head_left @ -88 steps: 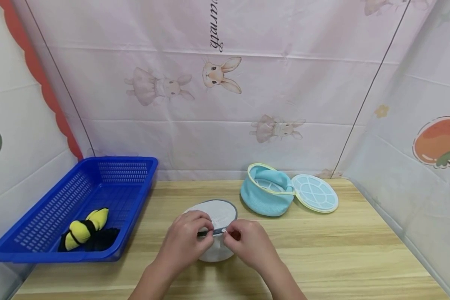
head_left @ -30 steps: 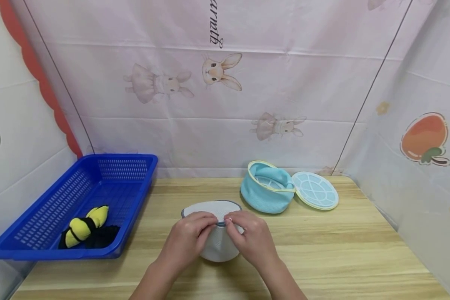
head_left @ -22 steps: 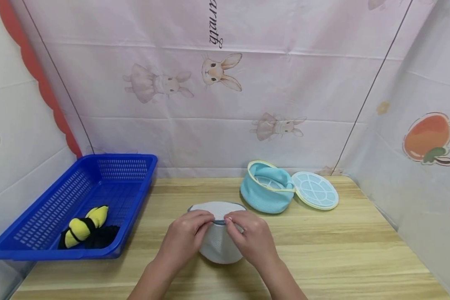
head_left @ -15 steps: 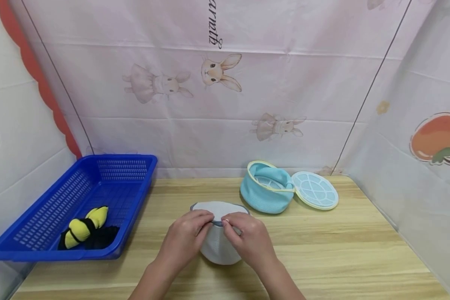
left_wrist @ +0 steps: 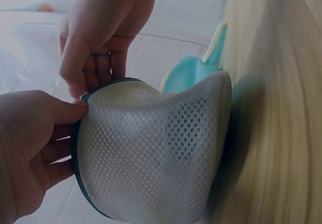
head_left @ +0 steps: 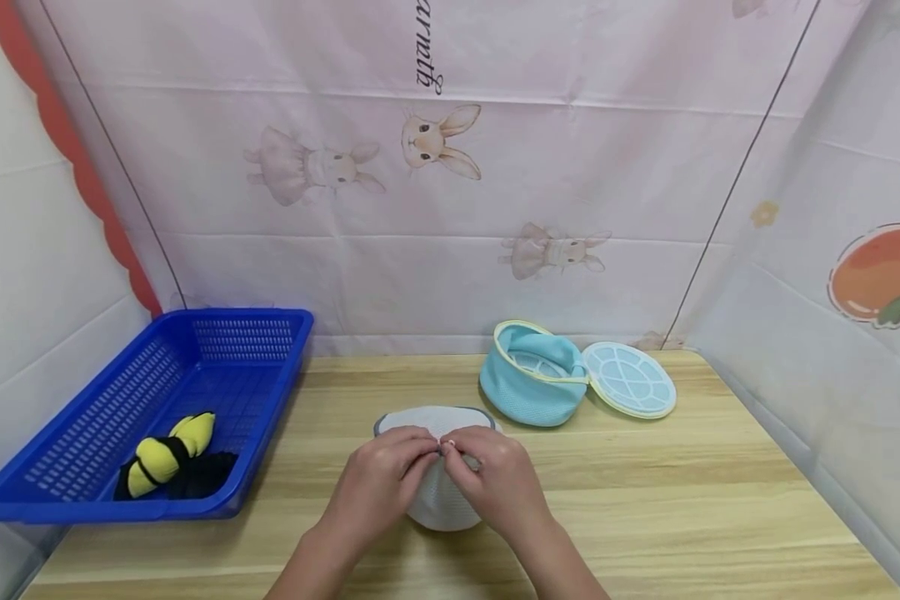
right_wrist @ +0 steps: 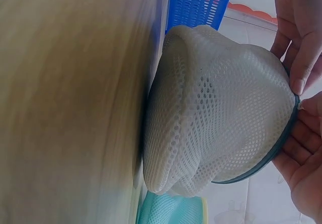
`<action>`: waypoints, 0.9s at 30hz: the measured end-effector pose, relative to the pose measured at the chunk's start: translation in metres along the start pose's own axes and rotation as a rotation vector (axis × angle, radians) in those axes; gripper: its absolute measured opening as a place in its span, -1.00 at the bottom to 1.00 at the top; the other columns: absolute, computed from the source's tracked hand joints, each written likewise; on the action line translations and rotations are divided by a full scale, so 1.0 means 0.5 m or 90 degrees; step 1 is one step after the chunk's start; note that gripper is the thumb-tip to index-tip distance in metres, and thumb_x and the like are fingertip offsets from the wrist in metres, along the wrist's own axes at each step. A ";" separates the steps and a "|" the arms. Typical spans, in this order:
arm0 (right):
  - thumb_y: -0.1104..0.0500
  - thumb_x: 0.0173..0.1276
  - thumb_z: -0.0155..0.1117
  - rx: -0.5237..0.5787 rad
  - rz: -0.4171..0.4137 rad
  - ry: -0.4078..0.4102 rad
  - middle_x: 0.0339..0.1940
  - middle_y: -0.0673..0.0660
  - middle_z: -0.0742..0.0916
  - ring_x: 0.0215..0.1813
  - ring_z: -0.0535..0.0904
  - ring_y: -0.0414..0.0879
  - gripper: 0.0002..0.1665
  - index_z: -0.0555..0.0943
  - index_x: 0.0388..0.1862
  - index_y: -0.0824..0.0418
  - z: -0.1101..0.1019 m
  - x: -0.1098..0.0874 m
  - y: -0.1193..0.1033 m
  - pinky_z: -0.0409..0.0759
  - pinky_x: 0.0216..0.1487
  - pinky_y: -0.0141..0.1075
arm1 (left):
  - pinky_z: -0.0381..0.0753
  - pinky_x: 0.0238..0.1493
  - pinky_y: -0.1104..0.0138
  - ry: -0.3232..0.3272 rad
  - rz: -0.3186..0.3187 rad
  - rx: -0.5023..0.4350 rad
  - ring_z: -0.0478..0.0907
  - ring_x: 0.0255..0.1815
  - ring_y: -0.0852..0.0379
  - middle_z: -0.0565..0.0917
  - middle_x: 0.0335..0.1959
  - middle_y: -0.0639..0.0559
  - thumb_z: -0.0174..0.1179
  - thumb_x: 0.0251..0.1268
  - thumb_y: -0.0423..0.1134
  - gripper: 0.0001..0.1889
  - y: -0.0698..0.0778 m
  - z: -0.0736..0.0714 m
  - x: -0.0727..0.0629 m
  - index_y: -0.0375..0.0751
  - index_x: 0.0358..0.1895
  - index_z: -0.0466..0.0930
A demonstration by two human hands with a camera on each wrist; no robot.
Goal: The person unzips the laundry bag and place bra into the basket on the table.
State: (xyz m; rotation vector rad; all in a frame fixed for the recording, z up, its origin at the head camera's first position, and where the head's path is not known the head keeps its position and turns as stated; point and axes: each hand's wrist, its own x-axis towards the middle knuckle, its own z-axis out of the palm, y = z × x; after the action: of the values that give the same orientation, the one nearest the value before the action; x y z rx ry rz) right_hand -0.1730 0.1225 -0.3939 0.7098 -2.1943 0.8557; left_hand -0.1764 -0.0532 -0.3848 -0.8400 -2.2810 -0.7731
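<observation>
A white mesh laundry bag [head_left: 442,496] with a dark grey-blue zippered rim stands on the table before me. My left hand [head_left: 386,475] pinches the near side of its rim. Right beside those fingertips, my right hand [head_left: 498,479] pinches a small white zipper pull [head_left: 451,443] on the same edge. The two sets of fingertips nearly touch. In the left wrist view the bag's mesh side [left_wrist: 146,148] bulges out below the trim. The right wrist view shows its base [right_wrist: 161,133] on the wood. The fingers hide the zipper's teeth at the pinch.
At the left, a blue plastic basket [head_left: 288,400] holds a yellow-and-black bundle [head_left: 161,458] and a black cloth item [head_left: 206,477]. A turquoise mesh bag [head_left: 528,396] with yellow trim stands at the back right, its round lid [head_left: 630,379] folded open on the wooden table [head_left: 682,500].
The bag's rim has turned and shifted right between the hands since the earliest frame. Both hands' fingertips have come closer together, the right one edging left with the zipper pull.
</observation>
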 end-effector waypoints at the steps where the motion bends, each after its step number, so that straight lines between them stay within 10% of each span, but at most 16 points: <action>1: 0.28 0.21 0.36 -0.002 0.002 0.001 -0.36 -0.05 0.80 -0.24 0.72 -0.25 -0.92 0.74 -0.43 0.15 -0.001 0.000 0.000 0.68 -0.20 -0.44 | 0.69 -0.15 0.44 0.000 -0.002 -0.001 0.70 -0.19 0.26 0.75 -0.29 0.15 0.48 0.03 -0.37 -0.88 -0.001 -0.001 0.000 -0.13 -0.33 0.79; 27: 0.30 0.24 0.33 -0.001 -0.010 0.030 -0.37 -0.06 0.78 -0.23 0.72 -0.24 -0.91 0.73 -0.40 0.15 -0.009 0.004 0.009 0.69 -0.16 -0.39 | 0.70 -0.07 0.35 0.026 0.004 -0.022 0.70 -0.12 0.18 0.76 -0.26 0.09 0.52 -0.03 -0.37 -0.82 -0.014 -0.006 0.001 -0.19 -0.30 0.79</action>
State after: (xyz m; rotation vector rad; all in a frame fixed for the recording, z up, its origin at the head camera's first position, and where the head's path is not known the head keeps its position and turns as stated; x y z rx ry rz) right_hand -0.1754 0.1281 -0.3915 0.6976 -2.1453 0.8539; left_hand -0.1806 -0.0595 -0.3848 -0.8392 -2.2343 -0.8221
